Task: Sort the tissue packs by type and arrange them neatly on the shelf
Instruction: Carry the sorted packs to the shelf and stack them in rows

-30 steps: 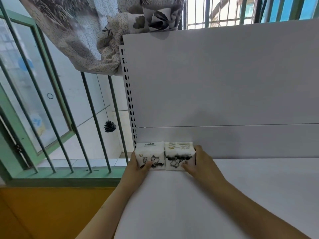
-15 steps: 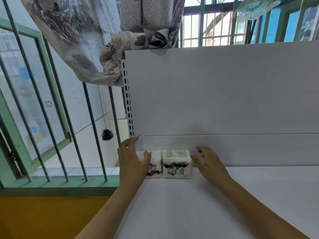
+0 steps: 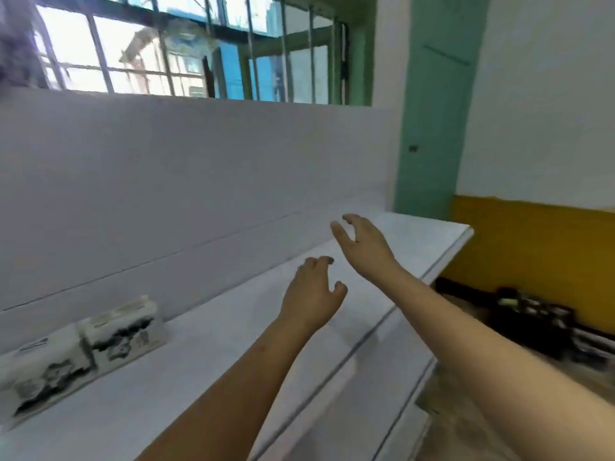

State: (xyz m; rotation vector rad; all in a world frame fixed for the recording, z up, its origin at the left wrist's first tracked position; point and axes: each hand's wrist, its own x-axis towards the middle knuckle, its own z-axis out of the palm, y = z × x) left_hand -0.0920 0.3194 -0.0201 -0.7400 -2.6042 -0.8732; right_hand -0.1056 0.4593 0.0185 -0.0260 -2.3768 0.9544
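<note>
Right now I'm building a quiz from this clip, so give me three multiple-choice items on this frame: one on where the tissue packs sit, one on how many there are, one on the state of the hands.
1. Where do the tissue packs sit?
A. On the shelf against the back panel, at the left
B. On the floor
C. In the right hand

2. How many tissue packs show?
A. Five
B. Two
C. None

3. What are the hands doing?
A. Each grips a pack
B. Both press on the packs
C. Both are in the air, holding nothing

Answers:
1 A: the tissue packs stand side by side on the white shelf, backs to the back panel.
2 B: only two packs show.
3 C: the left hand and right hand are over the shelf, fingers loosely curled, well right of the packs.
</note>
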